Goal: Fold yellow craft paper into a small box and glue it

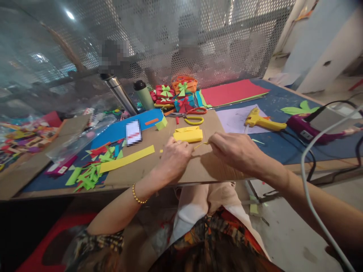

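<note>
My left hand [177, 156], with a gold bead bracelet at the wrist, pinches one end of a thin yellow strip [200, 145] over the brown cardboard [198, 166]. The other end of the strip is pinched in my right hand [231, 149]. Just beyond my left fingers lies a folded yellow piece [188, 134]. A long flat yellow strip [127, 158] rests to the left on the cardboard. Behind the folded piece are scissors [194, 116] with red and yellow handles.
A yellow glue gun [263, 120] lies on pale paper at the right, near a white cable [306, 181]. Green scraps [89, 175] and a phone [133, 132] are at the left. Behind stand a steel bottle [120, 92], a green bottle [144, 95] and red sheets [232, 92].
</note>
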